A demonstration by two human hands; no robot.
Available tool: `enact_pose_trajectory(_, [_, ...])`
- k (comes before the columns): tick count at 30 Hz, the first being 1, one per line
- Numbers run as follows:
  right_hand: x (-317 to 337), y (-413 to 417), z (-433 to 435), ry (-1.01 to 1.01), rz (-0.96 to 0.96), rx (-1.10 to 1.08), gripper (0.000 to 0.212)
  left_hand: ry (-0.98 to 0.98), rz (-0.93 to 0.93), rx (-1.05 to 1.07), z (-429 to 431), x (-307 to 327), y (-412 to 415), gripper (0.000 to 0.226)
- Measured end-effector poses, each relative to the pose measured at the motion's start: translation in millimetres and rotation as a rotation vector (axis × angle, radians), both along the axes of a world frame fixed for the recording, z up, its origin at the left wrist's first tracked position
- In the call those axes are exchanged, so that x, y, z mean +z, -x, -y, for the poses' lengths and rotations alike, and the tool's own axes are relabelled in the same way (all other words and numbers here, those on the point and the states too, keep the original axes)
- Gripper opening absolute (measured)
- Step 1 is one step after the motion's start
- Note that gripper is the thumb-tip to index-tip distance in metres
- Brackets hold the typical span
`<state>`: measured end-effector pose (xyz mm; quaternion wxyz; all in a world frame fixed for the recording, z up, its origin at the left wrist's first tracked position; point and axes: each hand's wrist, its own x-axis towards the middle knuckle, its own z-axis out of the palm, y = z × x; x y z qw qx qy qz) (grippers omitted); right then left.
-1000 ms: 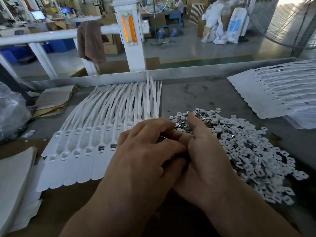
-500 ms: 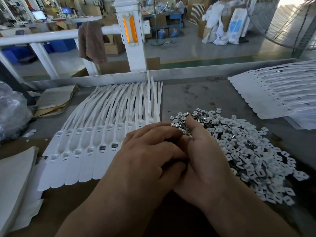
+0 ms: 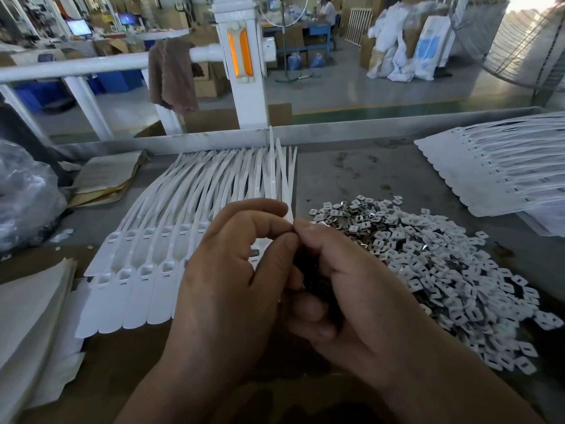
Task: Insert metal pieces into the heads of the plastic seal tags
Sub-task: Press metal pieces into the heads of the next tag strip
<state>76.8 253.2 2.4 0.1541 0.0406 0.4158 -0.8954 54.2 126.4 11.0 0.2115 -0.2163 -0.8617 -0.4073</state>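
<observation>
A row of white plastic seal tags point(image 3: 146, 270) lies side by side on the table, heads toward me and tails fanned to the back. A heap of small square metal pieces point(image 3: 428, 264) lies to their right. My left hand point(image 3: 226, 286) hovers over the right end of the row, thumb and forefinger pinched together against my right forefinger tip. The piece in that pinch is mostly hidden. My right hand point(image 3: 367, 295) is cupped around a dark bunch of metal pieces in its palm. One tag head with a dark insert point(image 3: 255, 252) shows between my left fingers.
A second stack of white tags point(image 3: 504, 172) lies at the far right. A clear plastic bag point(image 3: 24, 194) and brown paper point(image 3: 104, 179) sit at the left, white sheets point(image 3: 30, 316) at the near left. A metal rim point(image 3: 367, 130) bounds the table's far side.
My left fingers have lifted and spread from a flat, closed pose into a pinch at my right fingertip. Both hands stay over the right end of the tag row.
</observation>
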Motion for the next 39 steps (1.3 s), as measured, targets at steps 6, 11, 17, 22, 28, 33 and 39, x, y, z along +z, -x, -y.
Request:
enact_pose_trajectory(6, [1.2, 0.2, -0.6, -0.059, -0.11, -0.035, 0.032, 0.044, -0.136, 0.007, 5.4, 1.0, -1.0, 0.004])
enact_pose_trajectory(11, [0.3, 1.1, -0.7, -0.062, -0.115, -0.043, 0.026, 0.037, -0.14, -0.014, 10.0, -2.3, -3.7, 0.009])
enact_pose_trajectory(17, [2.2, 0.6, 0.2, -0.088, -0.091, -0.005, 0.017, 0.128, -0.141, -0.033, 20.7, 1.4, 0.4, 0.02])
enact_pose_trajectory(22, [-0.7, 0.8, -1.2, -0.1, -0.057, -0.022, 0.024, 0.161, -0.148, 0.0, 24.8, 0.3, 0.9, 0.019])
enact_pose_trajectory(28, [-0.7, 3.4, -7.3, -0.024, -0.015, -0.079, 0.025, 0.117, -0.089, 0.05, 32.6, 0.4, 1.2, 0.016])
enact_pose_trajectory(33, [-0.6, 4.8, -9.4, 0.003, -0.011, -0.083, 0.026, 0.178, -0.06, 0.101, 63.4, -2.3, 14.2, 0.01])
enact_pose_trajectory(39, [0.4, 5.3, -8.8, -0.011, -0.02, -0.089, 0.025, 0.359, 0.028, 0.294, 136.1, -24.4, 49.7, 0.01])
